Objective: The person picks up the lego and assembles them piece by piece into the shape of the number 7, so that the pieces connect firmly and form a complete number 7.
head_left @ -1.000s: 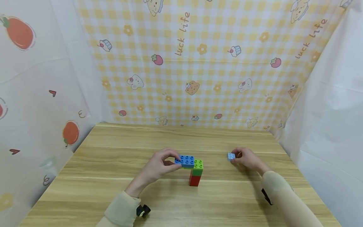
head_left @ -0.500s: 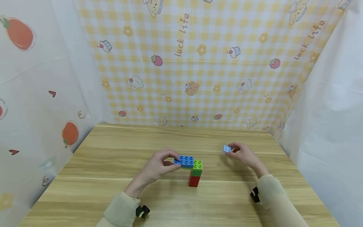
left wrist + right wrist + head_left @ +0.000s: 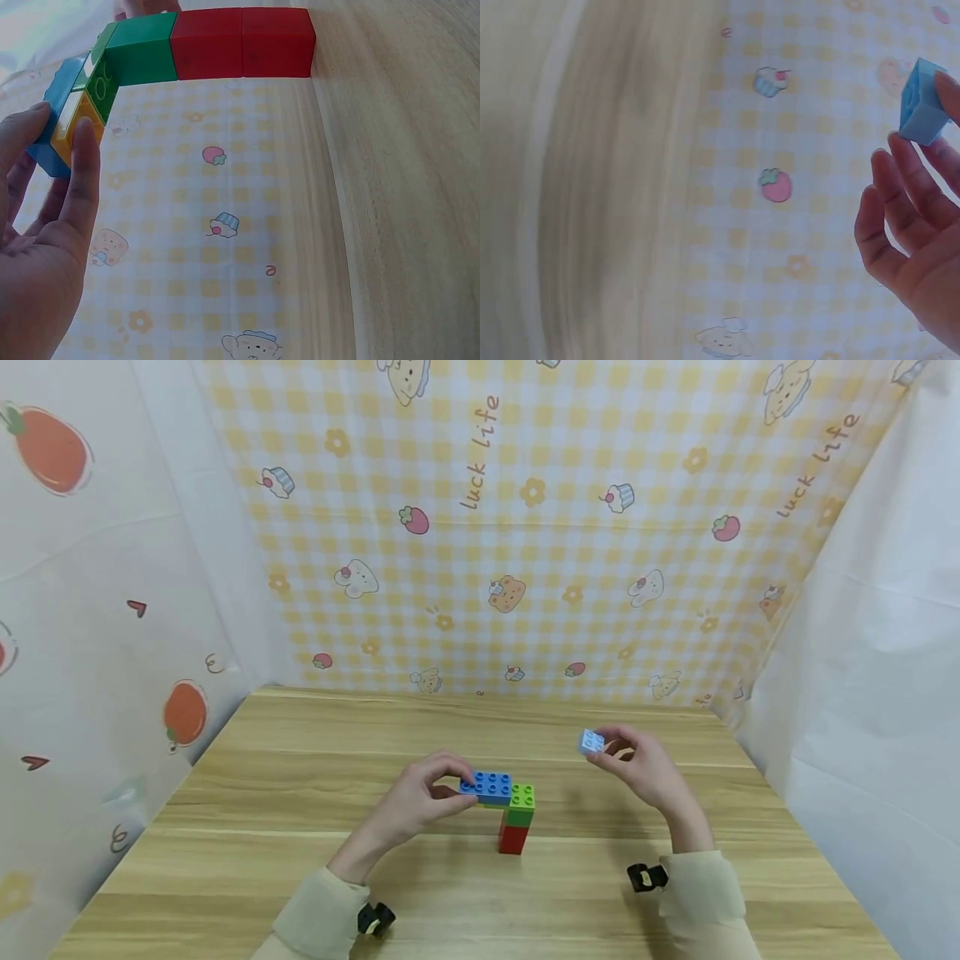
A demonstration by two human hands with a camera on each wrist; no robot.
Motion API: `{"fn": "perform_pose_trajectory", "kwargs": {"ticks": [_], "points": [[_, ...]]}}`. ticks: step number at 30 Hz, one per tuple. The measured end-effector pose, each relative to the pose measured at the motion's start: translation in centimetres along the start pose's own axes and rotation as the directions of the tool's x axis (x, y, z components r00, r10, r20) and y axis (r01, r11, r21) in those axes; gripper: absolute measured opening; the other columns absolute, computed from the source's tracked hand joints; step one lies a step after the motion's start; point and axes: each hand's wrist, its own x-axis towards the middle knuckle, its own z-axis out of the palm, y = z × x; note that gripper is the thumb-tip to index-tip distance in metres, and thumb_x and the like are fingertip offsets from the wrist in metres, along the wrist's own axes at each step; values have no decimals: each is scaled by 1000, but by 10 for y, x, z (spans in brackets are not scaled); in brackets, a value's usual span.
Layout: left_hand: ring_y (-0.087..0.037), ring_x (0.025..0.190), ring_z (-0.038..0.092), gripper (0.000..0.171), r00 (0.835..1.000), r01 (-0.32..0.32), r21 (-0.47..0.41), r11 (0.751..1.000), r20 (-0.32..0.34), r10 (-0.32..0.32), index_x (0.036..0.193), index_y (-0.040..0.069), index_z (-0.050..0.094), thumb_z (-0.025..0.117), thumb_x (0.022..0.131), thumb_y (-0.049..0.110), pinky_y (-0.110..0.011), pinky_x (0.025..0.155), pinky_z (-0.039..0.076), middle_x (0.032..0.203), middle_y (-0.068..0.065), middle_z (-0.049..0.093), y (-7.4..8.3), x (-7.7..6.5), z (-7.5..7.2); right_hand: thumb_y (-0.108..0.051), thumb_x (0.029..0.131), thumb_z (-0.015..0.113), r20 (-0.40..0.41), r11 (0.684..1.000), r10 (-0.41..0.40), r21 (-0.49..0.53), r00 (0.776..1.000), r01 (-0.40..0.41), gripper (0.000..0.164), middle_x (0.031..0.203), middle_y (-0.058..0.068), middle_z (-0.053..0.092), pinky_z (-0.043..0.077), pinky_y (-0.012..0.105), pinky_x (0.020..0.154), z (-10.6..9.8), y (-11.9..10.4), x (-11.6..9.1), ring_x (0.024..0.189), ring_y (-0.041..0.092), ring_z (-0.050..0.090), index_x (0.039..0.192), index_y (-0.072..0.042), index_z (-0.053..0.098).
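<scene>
A small brick structure stands on the table: two red bricks (image 3: 244,43) at the bottom, a green brick (image 3: 141,49) above, then a light green brick (image 3: 522,795) at the top. On its left side, a blue brick (image 3: 487,787) with two rows of studs juts out over a yellow brick (image 3: 79,112). My left hand (image 3: 420,797) pinches the blue brick's outer end, with a fingertip against the yellow one. Off to the right and raised above the table, my right hand (image 3: 648,768) pinches a light blue square brick (image 3: 591,742) between thumb and fingers, its hollow underside partly visible in the right wrist view.
The wooden table (image 3: 337,727) ends at a yellow checked cloth (image 3: 450,552) hung behind it. White cloths (image 3: 847,643) hang on both sides. Each wrist carries a small black camera mount (image 3: 647,877).
My right hand has lifted the light blue brick off the table and carried it up and to the left, tilting it. The left hand and the structure have stayed nearly still.
</scene>
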Motion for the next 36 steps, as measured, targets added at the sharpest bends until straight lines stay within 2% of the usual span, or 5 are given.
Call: {"fn": "perform_pose_trajectory", "kwargs": {"ticks": [8,17,22,29,36], "points": [[-30,100,59,14,1000,-8,13,1000,2,8,101,13,67,74,88,11,-33,81,56,113,-6,58,1,-1,-1,-24,88,75,-3,996,-80,44,997,80,33,95,2,65,53,30,70,2,-28,-13,82,20,60,117,-12,66],[-34,100,58,15,1000,-19,27,999,3,19,101,13,66,74,88,12,-33,81,56,113,-6,58,0,-1,-2,-27,86,77,80,991,-129,-6,988,130,33,86,-3,63,53,34,72,20,-55,-20,78,16,59,116,-14,67],[-33,100,58,14,1000,-12,14,1000,8,12,101,13,67,74,89,12,-33,81,56,112,-6,58,-1,1,0,-26,87,76,119,990,-139,-12,983,141,32,87,-5,63,53,35,74,28,-61,-22,80,15,58,115,-15,67],[-26,99,59,14,1000,-2,15,1000,2,2,101,14,67,74,88,13,-34,81,56,112,-5,58,1,0,0,-25,88,76,151,988,-154,37,976,150,29,92,-2,64,52,36,74,34,-65,-22,82,19,59,114,-16,66],[-25,99,60,15,1000,4,11,1000,2,-4,101,14,67,74,88,13,-33,80,56,113,-5,58,1,0,0,-29,87,76,176,985,-169,61,970,161,29,94,-6,64,53,34,73,41,-70,-24,82,15,59,113,-18,67]]}}
